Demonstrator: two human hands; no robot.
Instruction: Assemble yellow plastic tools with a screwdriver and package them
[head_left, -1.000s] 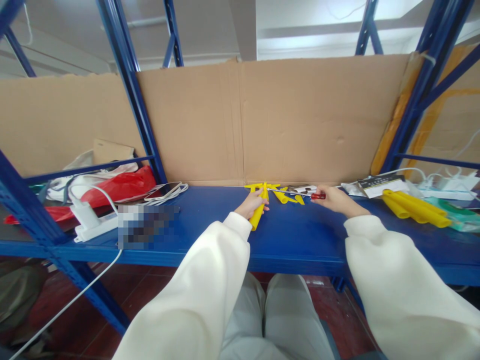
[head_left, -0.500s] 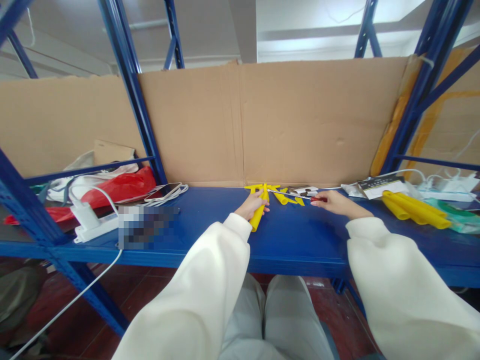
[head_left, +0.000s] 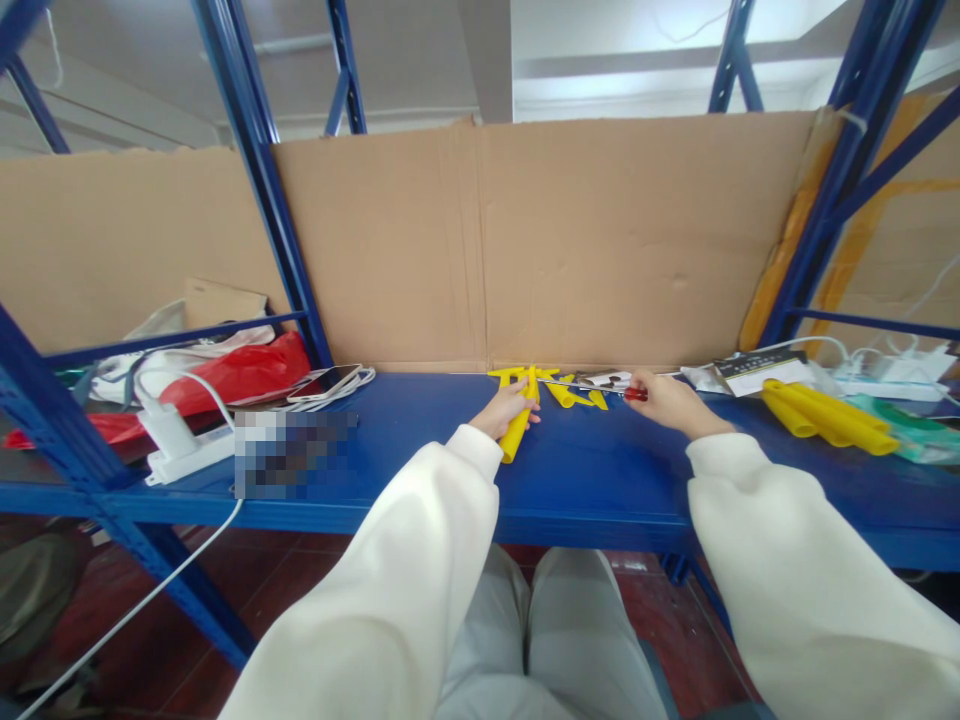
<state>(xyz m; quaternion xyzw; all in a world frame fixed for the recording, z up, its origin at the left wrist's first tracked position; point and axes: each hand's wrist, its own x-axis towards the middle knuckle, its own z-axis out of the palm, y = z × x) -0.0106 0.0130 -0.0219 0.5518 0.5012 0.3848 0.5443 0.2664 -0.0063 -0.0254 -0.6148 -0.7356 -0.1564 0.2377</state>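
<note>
My left hand (head_left: 507, 408) is closed around a yellow tube-shaped piece (head_left: 516, 440) that leans upright over the blue shelf. In my right hand (head_left: 664, 400) is the red handle of a screwdriver (head_left: 635, 394). Its thin metal shaft runs left, with the tip end at the upper part of the yellow piece; the exact contact is too small to make out. Several loose yellow pieces (head_left: 566, 393) lie on the shelf between my hands, close to the cardboard. Small white and dark items (head_left: 606, 380) sit just behind the screwdriver.
Cardboard (head_left: 637, 240) walls off the back of the blue shelf (head_left: 420, 430). Larger yellow tubes (head_left: 829, 415) and a dark-and-white card (head_left: 765, 373) lie at right. A white power strip (head_left: 191, 455), a phone (head_left: 335, 385) with cables and a red bag (head_left: 251, 375) are at left.
My right hand has shifted its grip on the screwdriver handle, with the fingers raised slightly over it. My left hand and the yellow piece have stayed nearly still.
</note>
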